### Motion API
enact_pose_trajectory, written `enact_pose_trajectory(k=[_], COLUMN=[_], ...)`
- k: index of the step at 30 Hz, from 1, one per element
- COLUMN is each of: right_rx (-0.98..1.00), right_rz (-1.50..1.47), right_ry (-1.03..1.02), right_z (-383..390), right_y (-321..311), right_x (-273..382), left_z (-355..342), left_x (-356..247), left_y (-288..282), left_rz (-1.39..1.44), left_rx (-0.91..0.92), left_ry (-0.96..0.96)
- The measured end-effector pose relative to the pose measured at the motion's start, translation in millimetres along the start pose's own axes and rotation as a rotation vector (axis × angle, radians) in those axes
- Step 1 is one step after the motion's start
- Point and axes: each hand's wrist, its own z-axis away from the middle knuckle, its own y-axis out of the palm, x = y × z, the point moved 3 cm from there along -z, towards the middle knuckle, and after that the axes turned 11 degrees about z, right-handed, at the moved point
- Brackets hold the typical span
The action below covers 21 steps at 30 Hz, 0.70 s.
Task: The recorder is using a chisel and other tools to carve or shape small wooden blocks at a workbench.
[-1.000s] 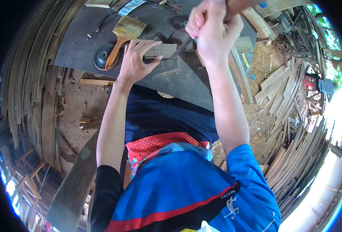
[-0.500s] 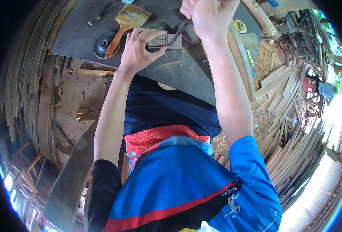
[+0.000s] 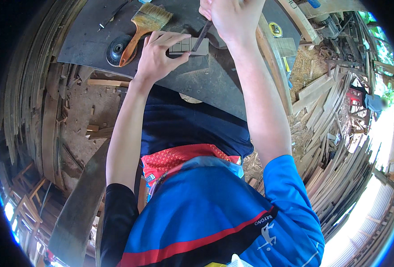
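My left hand [image 3: 154,55] is at the near part of a dark tabletop [image 3: 219,78], thumb and fingers spread around a small pale wooden block [image 3: 202,48] and pinching it at its sides. Straight lines or grooves cross the top of the block. My right hand [image 3: 234,20], at the top edge of the view, is closed around a narrow, flat, dark bar-like tool [image 3: 201,36]. That tool slants down toward the left, its lower end at the block's top face beside my left fingertips. The tool's upper end is hidden in my grip.
Left of my left hand lie a wide paintbrush [image 3: 150,20] and a round black disc [image 3: 117,50]. A long curved wooden piece [image 3: 272,62] and a yellow tape measure [image 3: 275,30] lie to the right. Stacked boards [image 3: 339,178] line the right; more planks [image 3: 23,89] stand left.
My right hand and the dark tool have shifted slightly left, with the tool a little steeper. My left hand keeps its hold on the block; the whole view has shifted slightly.
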Motion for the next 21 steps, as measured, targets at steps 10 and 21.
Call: enact_pose_trajectory(k=[10,21], right_rx=[-0.005,-0.012], right_rz=[-0.007,0.048], right_ry=[-0.047,-0.044], right_z=[-2.7,-1.9], right_y=[-1.0,6.6], right_x=[-0.7,1.0], left_z=[0.1,-0.6], left_x=[-1.3,-0.3], left_y=[0.0,-0.8], left_rz=[0.006,0.005], left_rx=[0.024,0.026], left_ry=[0.003,0.015])
